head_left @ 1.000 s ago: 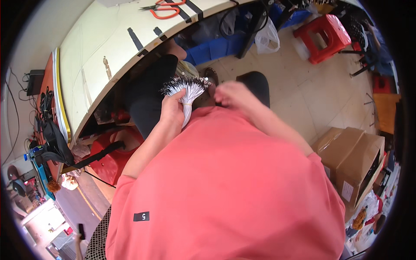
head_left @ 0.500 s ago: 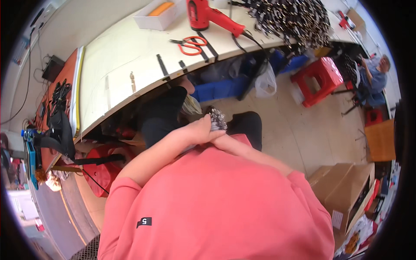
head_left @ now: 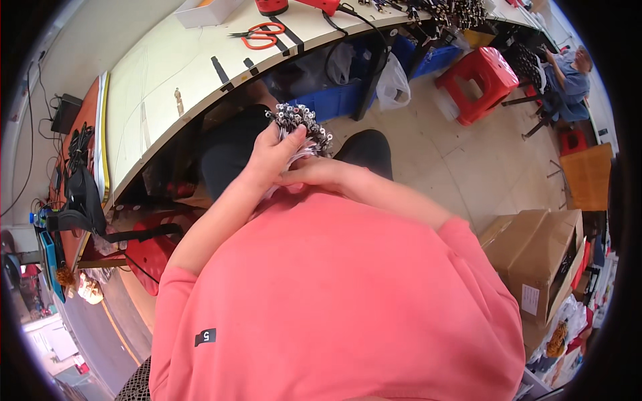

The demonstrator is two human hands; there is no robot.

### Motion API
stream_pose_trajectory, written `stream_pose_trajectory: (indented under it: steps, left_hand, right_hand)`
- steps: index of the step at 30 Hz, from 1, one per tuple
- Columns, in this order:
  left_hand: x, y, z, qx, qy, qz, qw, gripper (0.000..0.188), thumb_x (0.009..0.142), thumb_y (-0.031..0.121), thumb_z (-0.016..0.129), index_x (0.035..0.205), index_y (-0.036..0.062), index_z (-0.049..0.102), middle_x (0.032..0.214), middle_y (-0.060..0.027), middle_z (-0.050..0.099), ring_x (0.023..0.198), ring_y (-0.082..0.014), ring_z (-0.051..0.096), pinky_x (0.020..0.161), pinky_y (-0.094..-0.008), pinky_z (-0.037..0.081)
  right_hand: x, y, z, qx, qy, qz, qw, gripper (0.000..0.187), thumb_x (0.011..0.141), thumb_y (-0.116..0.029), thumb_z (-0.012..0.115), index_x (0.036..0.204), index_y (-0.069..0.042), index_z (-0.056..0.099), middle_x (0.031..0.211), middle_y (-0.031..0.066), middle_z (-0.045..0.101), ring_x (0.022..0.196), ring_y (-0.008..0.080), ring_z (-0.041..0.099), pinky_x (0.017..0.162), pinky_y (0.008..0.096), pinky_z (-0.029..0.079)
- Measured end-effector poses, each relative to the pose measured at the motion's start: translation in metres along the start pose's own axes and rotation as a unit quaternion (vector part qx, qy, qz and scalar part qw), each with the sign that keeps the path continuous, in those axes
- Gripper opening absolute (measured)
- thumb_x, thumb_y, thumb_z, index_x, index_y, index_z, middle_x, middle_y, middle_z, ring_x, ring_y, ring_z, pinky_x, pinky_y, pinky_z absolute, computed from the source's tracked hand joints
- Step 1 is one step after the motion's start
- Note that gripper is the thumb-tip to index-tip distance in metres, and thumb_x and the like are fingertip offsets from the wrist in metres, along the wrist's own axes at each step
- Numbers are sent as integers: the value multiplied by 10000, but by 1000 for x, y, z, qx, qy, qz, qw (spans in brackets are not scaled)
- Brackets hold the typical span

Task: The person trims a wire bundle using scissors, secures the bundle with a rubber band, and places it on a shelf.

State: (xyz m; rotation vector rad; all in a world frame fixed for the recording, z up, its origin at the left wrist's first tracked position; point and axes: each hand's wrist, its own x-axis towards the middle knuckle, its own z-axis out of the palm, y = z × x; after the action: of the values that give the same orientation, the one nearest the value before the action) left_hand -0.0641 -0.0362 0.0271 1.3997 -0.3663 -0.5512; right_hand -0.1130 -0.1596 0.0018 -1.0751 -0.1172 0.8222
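Observation:
A thick bundle of wires with metal ring terminals stands up out of my hands, just above my lap. My left hand is wrapped round it from the left, the thumb lying across the front of the wires. Lower down, my right hand closes round the pale wires under the terminals, its fingers partly hidden behind the left wrist. The bundle's lower end is out of sight against my pink shirt.
The white table curves ahead, bearing red-handled scissors, a red heat gun and a dark heap of wires. A red stool, a cardboard box and a seated person are to the right.
Both hands have risen and moved left with the bundle, and more of its ring terminals show. The left thumb now lies across the wires. The view has shifted, so the table sits higher.

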Motion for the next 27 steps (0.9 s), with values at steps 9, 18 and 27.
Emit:
stream_pose_trajectory:
  steps: [9, 18, 27]
  left_hand:
    - [-73, 30, -93, 246, -151, -93, 953, 860, 730, 305, 711, 1395, 28, 240, 1265, -215, 459, 1201, -253, 447, 985, -291, 356]
    - [-117, 1, -64, 466, 52, 39, 882, 266, 837, 300, 591, 906, 52, 528, 872, -185, 606, 841, -376, 581, 712, -417, 458]
    - [-165, 34, -106, 450, 265, 36, 852, 162, 713, 38, 657, 852, 19, 576, 761, -164, 614, 711, -259, 632, 629, -327, 476]
  right_hand:
    - [5, -7, 22, -104, 39, -96, 989, 230, 815, -208, 635, 969, -37, 634, 835, 19, 617, 758, 87, 549, 652, 225, 433]
    - [4, -33, 51, -96, 37, -107, 989, 266, 856, -208, 588, 1022, -1, 616, 949, 77, 639, 872, 137, 597, 748, 264, 468]
    - [25, -27, 24, -230, -116, -4, 966, 375, 848, -159, 604, 1186, -15, 530, 1072, 110, 598, 996, 167, 557, 845, 262, 442]
